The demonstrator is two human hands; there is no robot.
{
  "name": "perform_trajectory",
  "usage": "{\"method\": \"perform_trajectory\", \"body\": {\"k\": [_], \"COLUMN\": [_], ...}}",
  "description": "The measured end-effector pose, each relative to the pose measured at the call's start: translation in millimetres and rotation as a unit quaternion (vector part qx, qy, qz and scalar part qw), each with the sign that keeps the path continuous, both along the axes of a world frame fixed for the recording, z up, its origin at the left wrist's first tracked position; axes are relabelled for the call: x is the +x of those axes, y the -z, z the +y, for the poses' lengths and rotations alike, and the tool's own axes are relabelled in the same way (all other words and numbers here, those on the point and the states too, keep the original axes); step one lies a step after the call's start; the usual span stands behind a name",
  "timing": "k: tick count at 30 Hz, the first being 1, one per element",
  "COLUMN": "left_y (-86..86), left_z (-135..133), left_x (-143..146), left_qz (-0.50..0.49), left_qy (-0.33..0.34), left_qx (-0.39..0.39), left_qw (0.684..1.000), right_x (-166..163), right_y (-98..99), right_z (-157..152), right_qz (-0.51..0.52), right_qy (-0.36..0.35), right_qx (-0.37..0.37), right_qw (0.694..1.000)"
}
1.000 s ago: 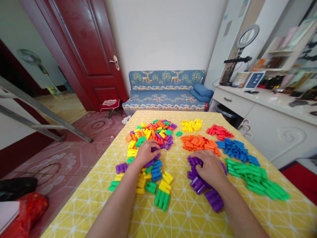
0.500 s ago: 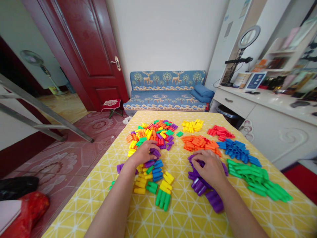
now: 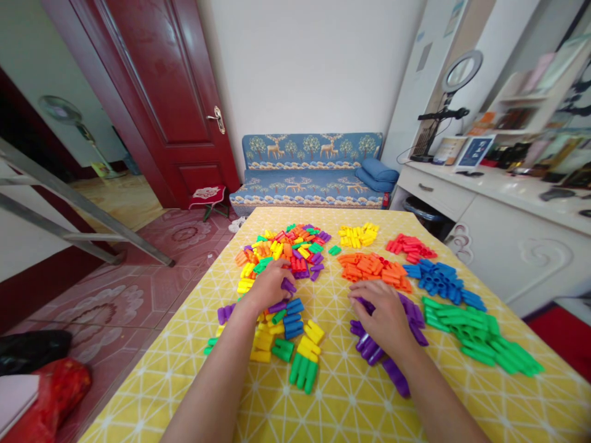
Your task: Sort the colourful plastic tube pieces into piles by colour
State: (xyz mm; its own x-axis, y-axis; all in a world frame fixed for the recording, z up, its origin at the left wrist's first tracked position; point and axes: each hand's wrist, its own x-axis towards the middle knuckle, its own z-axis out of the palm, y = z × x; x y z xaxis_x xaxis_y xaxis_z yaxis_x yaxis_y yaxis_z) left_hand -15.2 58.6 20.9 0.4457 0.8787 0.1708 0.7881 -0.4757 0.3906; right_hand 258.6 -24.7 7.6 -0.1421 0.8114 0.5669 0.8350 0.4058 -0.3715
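The left hand (image 3: 270,287), at the middle of the frame just left of centre, is half curled, with a purple piece (image 3: 289,285) between thumb and fingers; how firmly it is held I cannot tell. The right hand (image 3: 382,309), right of centre, lies over a purple pile (image 3: 410,312) with fingers loosely bent and thumb apart; whether it grips any piece is hidden.

Around the left hand are a mixed heap (image 3: 277,246) above and, below, blue pieces (image 3: 292,326) and a green block (image 3: 303,372) touching yellow ones. Beyond the right hand lie an orange pile (image 3: 372,269), then a yellow pile (image 3: 359,235); farther right are red (image 3: 410,247), blue (image 3: 436,280) and green (image 3: 480,332) piles. The table (image 3: 332,400) wears a yellow patterned cloth. A blue sofa (image 3: 309,178) stands at upper centre, a dark red door (image 3: 157,92) at upper left.
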Motion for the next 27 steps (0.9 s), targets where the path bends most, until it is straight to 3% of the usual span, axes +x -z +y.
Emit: {"method": "perform_trajectory", "body": {"k": [3,8,12,16,23,27], "left_y": [-2.8,-11.0,-17.4,-24.7,-33.6,-34.6], "left_z": [1,1,-4,-18,-40,-44], "left_x": [0,1,12,33,64,71], "left_qz": [-0.004,-0.078,-0.212,-0.276,-0.294,-0.358], "left_qy": [-0.007,-0.05,-0.011,0.025,0.009,0.004], "left_qx": [0.03,-0.01,-0.058,-0.091,-0.111,-0.159], "left_qw": [1.0,0.996,0.975,0.957,0.949,0.92], "right_x": [-6,-15,-26,-38,-45,-44], "right_y": [-3.3,-1.6,2.0,4.1,5.4,4.5], "right_z": [-2,-4,-8,-12,-13,-12], "right_qz": [0.007,0.017,0.086,0.139,0.15,0.148], "right_qy": [-0.018,-0.049,-0.05,-0.071,-0.06,-0.049], "right_qx": [-0.001,-0.016,-0.014,-0.033,0.014,0.051], "right_qw": [1.0,0.998,0.995,0.987,0.987,0.986]}}
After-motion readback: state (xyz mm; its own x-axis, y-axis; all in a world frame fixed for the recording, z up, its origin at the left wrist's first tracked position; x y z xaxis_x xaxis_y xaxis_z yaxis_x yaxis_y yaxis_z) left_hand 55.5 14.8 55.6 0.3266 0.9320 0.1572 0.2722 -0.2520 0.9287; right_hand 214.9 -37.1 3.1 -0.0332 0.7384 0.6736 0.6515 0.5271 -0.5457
